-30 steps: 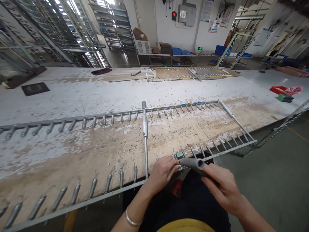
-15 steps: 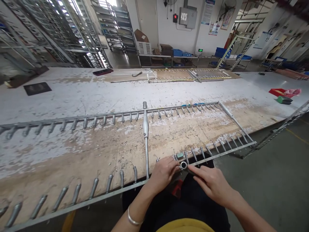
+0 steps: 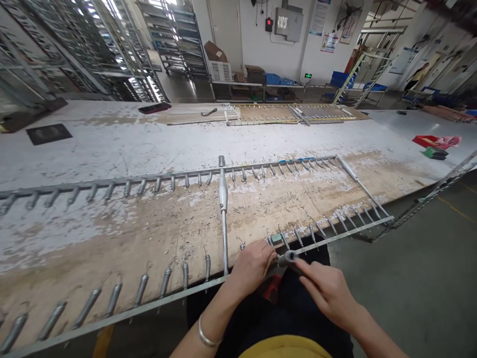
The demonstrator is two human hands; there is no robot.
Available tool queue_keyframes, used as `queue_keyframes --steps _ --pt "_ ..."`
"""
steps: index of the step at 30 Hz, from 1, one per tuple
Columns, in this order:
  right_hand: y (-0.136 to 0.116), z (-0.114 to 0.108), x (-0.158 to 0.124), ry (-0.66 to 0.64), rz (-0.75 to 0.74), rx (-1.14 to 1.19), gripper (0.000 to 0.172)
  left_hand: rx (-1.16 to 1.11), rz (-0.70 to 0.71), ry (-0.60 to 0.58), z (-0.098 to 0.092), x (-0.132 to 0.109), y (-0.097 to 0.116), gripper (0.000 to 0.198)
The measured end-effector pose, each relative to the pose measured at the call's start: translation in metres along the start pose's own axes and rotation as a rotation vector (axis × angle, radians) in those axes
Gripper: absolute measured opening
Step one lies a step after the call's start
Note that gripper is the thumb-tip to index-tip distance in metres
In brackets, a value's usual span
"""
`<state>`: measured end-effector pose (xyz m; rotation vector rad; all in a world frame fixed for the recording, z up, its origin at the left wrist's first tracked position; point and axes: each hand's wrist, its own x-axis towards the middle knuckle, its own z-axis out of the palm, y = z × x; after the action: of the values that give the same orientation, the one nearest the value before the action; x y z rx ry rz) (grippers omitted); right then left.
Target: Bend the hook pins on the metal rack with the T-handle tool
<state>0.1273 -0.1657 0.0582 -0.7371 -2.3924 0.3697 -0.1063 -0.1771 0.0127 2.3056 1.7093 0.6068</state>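
My left hand [image 3: 255,263] is closed in a pinch at the near metal rail [image 3: 328,241], and what its fingertips grip is hidden. Just right of those fingertips is a small grey metal piece with a round, hollow end [image 3: 289,257], slightly blurred. The index finger of my right hand [image 3: 328,283] points at this piece and touches it; the thumb is held apart below. Hooked springs [image 3: 312,232] line the rail in a row. Behind my left fingers sits a small green block [image 3: 276,239].
A far rail [image 3: 179,174] carries more springs, joined to the near one by a crossbar [image 3: 224,219]. Farther back on the worn table [image 3: 149,144] lie a wrench [image 3: 208,113] and another spring frame [image 3: 268,122]. A red box [image 3: 427,141] is at right.
The metal piece's round end has turned and shifted slightly right, with my right index finger against it. My left hand keeps its pinch in nearly the same place.
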Motion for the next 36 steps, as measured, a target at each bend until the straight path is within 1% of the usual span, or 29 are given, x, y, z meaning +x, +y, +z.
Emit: queue_keyframes --steps 1,2,3,4,6,7,8,9,12,13,14,17,18,19,22,23,24,25,27,28,29,30,32,33,34,35,36 --pt "0.0 0.002 -0.001 -0.067 0.015 -0.031 0.037 -0.004 0.005 0.0 0.0 0.0 0.0 0.032" --pt "0.0 0.002 0.0 -0.103 0.023 -0.044 0.037 -0.009 0.01 -0.001 0.0 0.0 0.0 0.033" --pt "-0.001 0.001 0.0 -0.092 0.023 -0.034 0.038 -0.015 0.014 0.0 0.0 0.0 -0.001 0.034" --pt "-0.003 -0.002 0.001 -0.046 0.017 -0.005 0.038 -0.02 0.018 0.002 -0.001 0.0 -0.001 0.034" --pt "-0.005 -0.006 0.003 0.1 0.004 0.057 0.04 -0.023 0.017 0.01 0.0 0.0 -0.001 0.035" --pt "-0.006 -0.007 0.004 0.149 0.0 0.071 0.04 -0.024 0.015 0.013 0.0 0.0 -0.002 0.035" --pt "-0.006 -0.007 0.004 0.157 0.001 0.059 0.04 -0.027 0.013 0.015 0.001 -0.001 -0.002 0.035" --pt "-0.005 -0.006 0.005 0.12 0.006 0.027 0.039 -0.033 0.015 0.018 0.001 -0.001 -0.002 0.035" --pt "-0.003 -0.005 0.006 -0.089 0.019 -0.075 0.037 -0.041 0.027 0.023 0.001 0.0 -0.003 0.037" --pt "-0.004 -0.006 0.006 -0.101 0.019 -0.071 0.037 -0.037 0.03 0.023 0.001 0.0 -0.003 0.037" --pt "-0.005 -0.008 0.006 -0.063 0.017 -0.043 0.038 -0.031 0.03 0.022 0.001 0.0 -0.003 0.037" --pt "-0.006 -0.011 0.004 0.18 0.012 0.064 0.038 -0.009 0.021 0.017 0.0 0.0 -0.002 0.036" --pt "-0.005 -0.011 0.003 0.215 0.017 0.068 0.037 -0.005 0.018 0.013 0.0 0.0 -0.002 0.036" --pt "-0.004 -0.01 0.003 0.2 0.026 0.052 0.036 -0.004 0.018 0.008 0.0 0.001 -0.001 0.035" --pt "0.001 -0.007 0.005 -0.036 0.057 -0.024 0.037 -0.022 0.009 0.003 0.0 0.001 -0.001 0.035" --pt "0.002 -0.008 0.006 -0.069 0.06 -0.035 0.038 -0.029 0.007 0.004 0.0 0.001 -0.001 0.035" --pt "0.002 -0.01 0.007 -0.052 0.054 -0.032 0.039 -0.03 0.007 0.007 -0.001 0.001 -0.001 0.035" --pt "0.001 -0.011 0.007 0.009 0.036 -0.015 0.039 -0.027 0.009 0.009 -0.001 0.001 -0.001 0.035" --pt "-0.002 -0.014 0.006 0.182 -0.015 0.024 0.038 -0.013 0.015 0.011 -0.001 0.001 -0.001 0.035" --pt "-0.004 -0.013 0.005 0.23 -0.034 0.031 0.037 -0.005 0.015 0.011 -0.001 0.001 -0.001 0.035" --pt "-0.004 -0.012 0.005 0.241 -0.039 0.02 0.035 0.001 0.017 0.011 -0.001 0.001 -0.001 0.035" --pt "-0.005 -0.01 0.004 0.174 -0.028 -0.002 0.035 0.004 0.022 0.009 -0.001 0.001 -0.001 0.036" --pt "-0.004 -0.007 0.004 -0.016 0.011 -0.054 0.036 0.011 0.03 0.0 -0.001 0.0 -0.001 0.036" --pt "-0.004 -0.007 0.003 -0.074 0.022 -0.062 0.037 0.017 0.033 -0.007 -0.001 0.0 -0.001 0.036" --pt "-0.004 -0.007 0.003 -0.081 0.025 -0.051 0.038 0.025 0.032 -0.011 -0.001 0.0 -0.001 0.035" --pt "-0.004 -0.008 0.002 -0.037 0.021 -0.025 0.038 0.034 0.026 -0.013 -0.001 0.0 -0.001 0.035" --pt "-0.004 -0.009 0.002 0.039 0.011 0.008 0.039 0.041 0.018 -0.013 0.0 0.0 -0.001 0.035"
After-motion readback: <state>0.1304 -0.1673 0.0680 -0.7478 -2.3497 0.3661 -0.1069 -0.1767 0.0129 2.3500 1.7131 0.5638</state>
